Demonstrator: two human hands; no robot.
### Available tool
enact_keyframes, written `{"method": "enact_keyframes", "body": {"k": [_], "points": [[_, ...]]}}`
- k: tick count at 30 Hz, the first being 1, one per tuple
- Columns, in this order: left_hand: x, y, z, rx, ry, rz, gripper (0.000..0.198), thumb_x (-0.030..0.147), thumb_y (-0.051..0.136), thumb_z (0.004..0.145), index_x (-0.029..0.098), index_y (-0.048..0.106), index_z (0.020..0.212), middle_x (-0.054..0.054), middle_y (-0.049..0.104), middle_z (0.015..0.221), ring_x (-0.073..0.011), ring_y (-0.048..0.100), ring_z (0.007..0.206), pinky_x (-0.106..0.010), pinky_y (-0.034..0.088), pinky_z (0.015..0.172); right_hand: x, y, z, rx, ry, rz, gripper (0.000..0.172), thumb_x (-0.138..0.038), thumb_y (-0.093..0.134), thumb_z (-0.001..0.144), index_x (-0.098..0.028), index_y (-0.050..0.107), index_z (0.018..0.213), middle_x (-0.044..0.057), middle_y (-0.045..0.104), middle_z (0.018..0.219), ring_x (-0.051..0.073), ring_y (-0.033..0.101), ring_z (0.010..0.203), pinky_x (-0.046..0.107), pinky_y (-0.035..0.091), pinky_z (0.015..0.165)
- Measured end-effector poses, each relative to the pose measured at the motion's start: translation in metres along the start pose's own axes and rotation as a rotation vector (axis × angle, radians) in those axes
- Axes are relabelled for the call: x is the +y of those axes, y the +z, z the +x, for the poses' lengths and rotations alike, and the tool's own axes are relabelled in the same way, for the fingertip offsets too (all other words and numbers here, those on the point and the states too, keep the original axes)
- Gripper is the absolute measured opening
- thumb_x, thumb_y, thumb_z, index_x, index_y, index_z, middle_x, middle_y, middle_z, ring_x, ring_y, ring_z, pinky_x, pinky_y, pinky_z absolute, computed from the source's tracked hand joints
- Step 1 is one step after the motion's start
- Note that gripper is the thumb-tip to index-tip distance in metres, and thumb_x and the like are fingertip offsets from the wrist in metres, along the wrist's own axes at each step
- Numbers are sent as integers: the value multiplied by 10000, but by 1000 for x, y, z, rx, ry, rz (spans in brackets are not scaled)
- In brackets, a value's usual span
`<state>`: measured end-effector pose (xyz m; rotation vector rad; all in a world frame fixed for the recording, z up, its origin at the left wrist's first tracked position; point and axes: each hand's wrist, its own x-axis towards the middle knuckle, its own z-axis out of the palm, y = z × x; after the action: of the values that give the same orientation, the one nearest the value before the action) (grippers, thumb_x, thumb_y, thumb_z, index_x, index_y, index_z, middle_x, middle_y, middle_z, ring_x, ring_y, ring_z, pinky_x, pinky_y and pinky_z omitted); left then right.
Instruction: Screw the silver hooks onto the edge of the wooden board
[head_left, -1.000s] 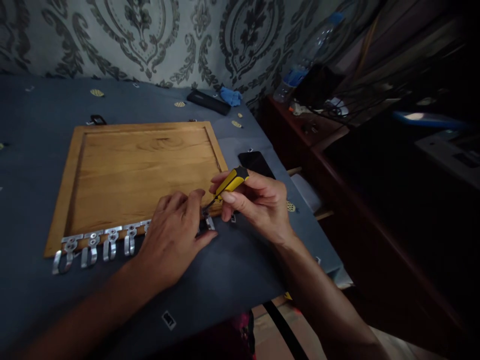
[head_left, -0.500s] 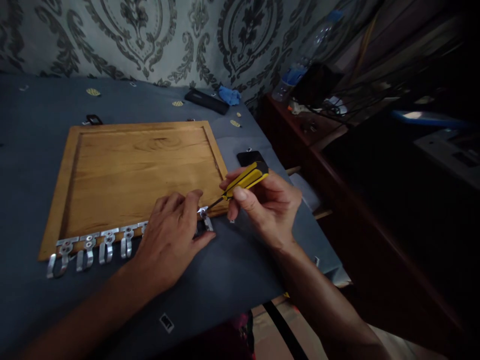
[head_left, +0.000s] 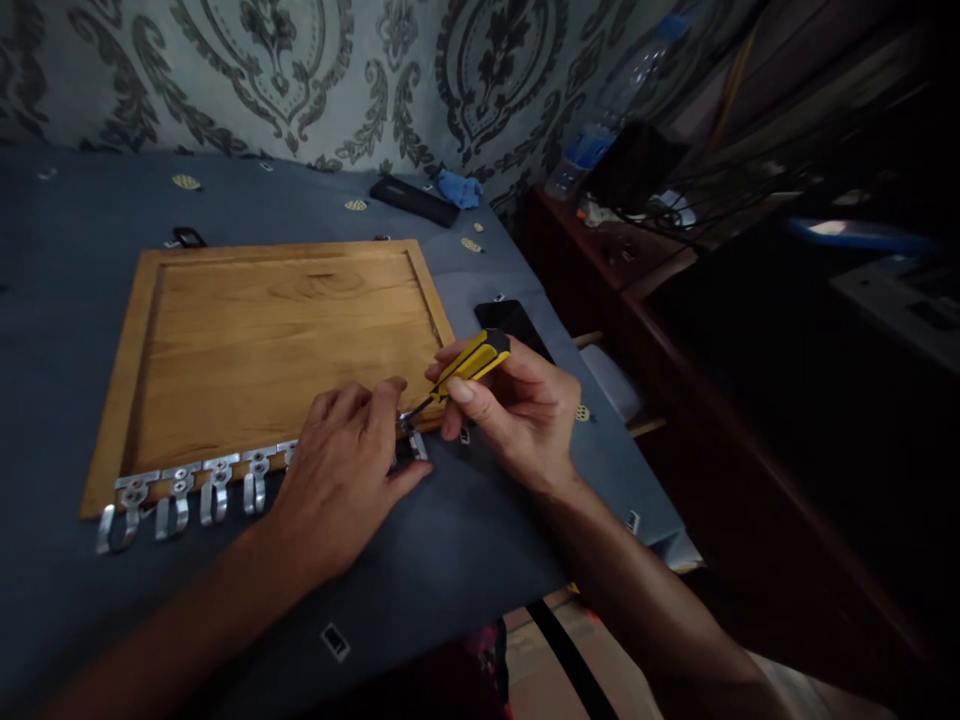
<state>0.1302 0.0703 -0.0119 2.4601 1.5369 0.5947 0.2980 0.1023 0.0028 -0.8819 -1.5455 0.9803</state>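
Observation:
My right hand (head_left: 517, 410) is closed around the yellow and black handle of a screwdriver (head_left: 472, 365), whose shaft slants down to the left. Its tip meets a metal hook (head_left: 418, 445) on the near edge of a framed wooden board (head_left: 285, 340). My left hand (head_left: 341, 460) lies across that edge, with the thumb against the hook's lower end and the fingers bent over the wood. To its left, several more silvery double hooks (head_left: 180, 500) line the same edge, with screw heads visible on some. My left hand covers part of this row.
The board rests on a blue-grey cloth (head_left: 450, 560). Behind it lie a black case (head_left: 414, 203) and a crumpled blue cloth (head_left: 459, 188). A dark phone (head_left: 517, 325) is right of the board. A plastic bottle (head_left: 589, 150) stands on a reddish-brown wooden surface (head_left: 637, 320) at right.
My right hand and the screwdriver have moved slightly left, and the handle stands a bit steeper. My left hand has stayed on the hook. More of the phone shows now.

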Motion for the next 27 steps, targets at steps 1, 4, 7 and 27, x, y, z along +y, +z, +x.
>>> {"method": "enact_keyframes", "body": {"k": [1, 4, 7, 27], "points": [[0, 0, 0, -1, 3, 4, 588, 273, 777, 776, 168, 416, 1229, -105, 698, 1059, -311, 633, 999, -464, 486, 859, 0, 0, 0, -2, -5, -2, 205, -405, 704, 863, -205, 686, 902, -36, 643, 673, 79, 603, 454, 221, 509, 478], [1, -1, 0, -5, 16, 22, 575, 265, 783, 774, 152, 427, 1211, -114, 693, 1050, -312, 632, 988, -458, 488, 846, 0, 1, 0, -9, -16, 5, 191, -369, 752, 826, -198, 669, 850, -26, 661, 768, 64, 607, 458, 201, 487, 448], [1, -2, 0, -1, 20, 26, 552, 252, 776, 780, 148, 431, 1198, -118, 688, 1051, -314, 629, 989, -459, 487, 851, 1, 3, 0, 10, -6, 10, 204, -326, 800, 781, -200, 641, 802, -49, 624, 700, 67, 602, 452, 188, 463, 413], [-2, 1, 0, 18, 28, 26, 620, 276, 808, 756, 146, 426, 1227, -101, 698, 1027, -314, 630, 983, -443, 484, 838, 0, 4, -3, 224, -96, 9, 238, -401, 761, 811, -215, 612, 806, -51, 623, 700, 50, 551, 375, 172, 438, 317]]}}
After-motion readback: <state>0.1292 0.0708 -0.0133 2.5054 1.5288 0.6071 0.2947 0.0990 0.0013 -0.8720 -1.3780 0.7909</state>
